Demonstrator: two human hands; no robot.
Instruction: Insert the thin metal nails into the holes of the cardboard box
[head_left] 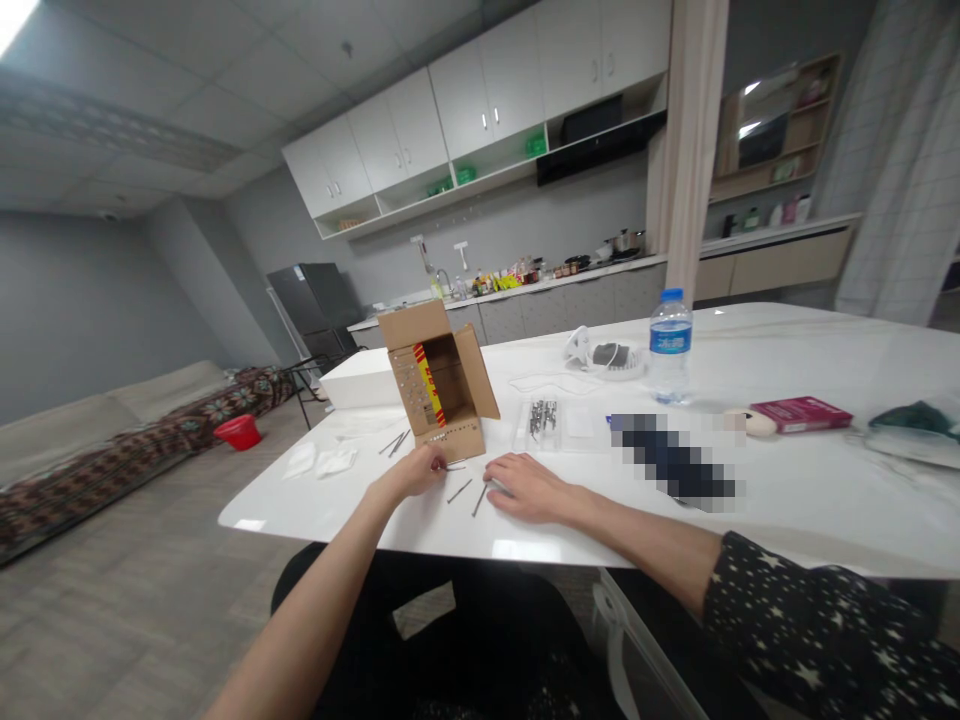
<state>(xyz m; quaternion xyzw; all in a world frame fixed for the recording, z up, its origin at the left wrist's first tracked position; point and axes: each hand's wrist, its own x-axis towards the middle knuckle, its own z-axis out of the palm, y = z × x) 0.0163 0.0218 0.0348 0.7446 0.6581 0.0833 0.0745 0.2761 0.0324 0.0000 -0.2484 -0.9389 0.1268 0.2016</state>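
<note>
My left hand (420,472) is closed on the table in front of the open cardboard box (450,385), its fingertips pinched at one end of a thin metal screw-like piece (456,468). Close to its right, my right hand (525,487) rests palm down with the fingers stretched out and holds nothing visible. By its fingertips lies a dark screw-like piece (480,500); another thin piece (460,491) lies between the hands. Small shiny dots run along the box's front and side. Behind my right hand, a clear compartment case (541,422) contains several metal pieces.
Left of the box are more thin metal pieces (394,443) and crumpled white tissues (336,462). Rightward stand a water bottle (670,350), a dark red box (801,414) and a blurred-out dark item (675,460). A white fan-like device (611,358) lies farther back.
</note>
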